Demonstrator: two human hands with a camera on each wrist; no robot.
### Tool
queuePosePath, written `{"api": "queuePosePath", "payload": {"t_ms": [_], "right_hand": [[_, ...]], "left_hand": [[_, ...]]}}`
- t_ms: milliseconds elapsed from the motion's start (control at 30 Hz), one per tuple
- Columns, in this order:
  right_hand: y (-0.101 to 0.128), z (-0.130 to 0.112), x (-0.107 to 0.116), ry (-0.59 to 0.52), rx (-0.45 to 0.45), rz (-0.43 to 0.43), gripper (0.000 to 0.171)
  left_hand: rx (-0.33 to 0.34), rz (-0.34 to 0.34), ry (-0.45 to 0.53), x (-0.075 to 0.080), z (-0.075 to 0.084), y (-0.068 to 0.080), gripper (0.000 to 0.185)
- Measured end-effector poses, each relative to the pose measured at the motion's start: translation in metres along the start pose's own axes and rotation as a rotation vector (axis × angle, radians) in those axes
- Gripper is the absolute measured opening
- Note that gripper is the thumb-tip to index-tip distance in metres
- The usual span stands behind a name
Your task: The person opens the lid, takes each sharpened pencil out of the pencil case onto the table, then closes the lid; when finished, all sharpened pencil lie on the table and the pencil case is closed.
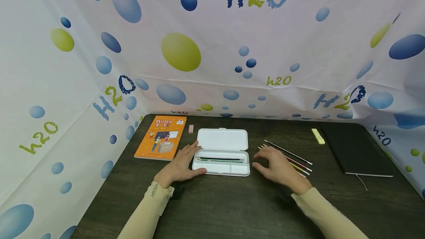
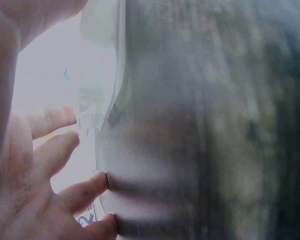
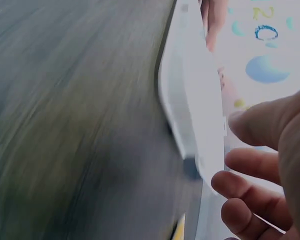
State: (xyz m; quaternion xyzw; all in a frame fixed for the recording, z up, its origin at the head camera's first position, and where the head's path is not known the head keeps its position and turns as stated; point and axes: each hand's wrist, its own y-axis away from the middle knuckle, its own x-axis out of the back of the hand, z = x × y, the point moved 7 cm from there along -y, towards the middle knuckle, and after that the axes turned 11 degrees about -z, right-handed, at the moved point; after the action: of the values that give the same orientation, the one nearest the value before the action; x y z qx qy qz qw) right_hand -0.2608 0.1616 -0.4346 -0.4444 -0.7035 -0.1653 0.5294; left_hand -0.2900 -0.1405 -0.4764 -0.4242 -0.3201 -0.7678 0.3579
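A white pencil case lies open on the dark table, its lid flat behind it. Two pencils lie in its tray. My left hand rests against the case's left end, fingers straight and the thumb along the front edge. My right hand sits just right of the case with relaxed fingers and holds nothing. It partly covers several loose pencils. The left wrist view shows straight fingers beside the case. The right wrist view is blurred, with the fingers near the case.
An orange book and a small pink eraser lie left of the case. A yellow block and a black notebook lie at the right. A bubble-print cloth walls in the table on three sides.
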Motion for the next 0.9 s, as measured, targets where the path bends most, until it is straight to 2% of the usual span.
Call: {"api": "queuePosePath", "payload": {"t_ms": [133, 233, 433, 600, 900], "right_hand": [[-0.017, -0.015, -0.010, -0.013, 0.071, -0.017, 0.019], [-0.027, -0.022, -0.018, 0.007, 0.091, -0.044, 0.021], [-0.038, -0.027, -0.037, 0.157, 0.084, -0.138, 0.026], [-0.040, -0.029, -0.042, 0.263, 0.102, -0.156, 0.020], [-0.041, -0.030, -0.042, 0.239, 0.094, -0.151, 0.015]], "left_hand": [[-0.004, 0.006, 0.002, 0.000, 0.000, 0.001, 0.092], [-0.006, 0.005, 0.005, -0.001, -0.001, 0.001, 0.092], [-0.004, -0.006, 0.008, -0.001, -0.001, 0.000, 0.092], [-0.008, -0.007, 0.010, -0.001, 0.000, -0.001, 0.093], [0.003, -0.003, 0.014, -0.002, -0.002, -0.001, 0.093]]}}
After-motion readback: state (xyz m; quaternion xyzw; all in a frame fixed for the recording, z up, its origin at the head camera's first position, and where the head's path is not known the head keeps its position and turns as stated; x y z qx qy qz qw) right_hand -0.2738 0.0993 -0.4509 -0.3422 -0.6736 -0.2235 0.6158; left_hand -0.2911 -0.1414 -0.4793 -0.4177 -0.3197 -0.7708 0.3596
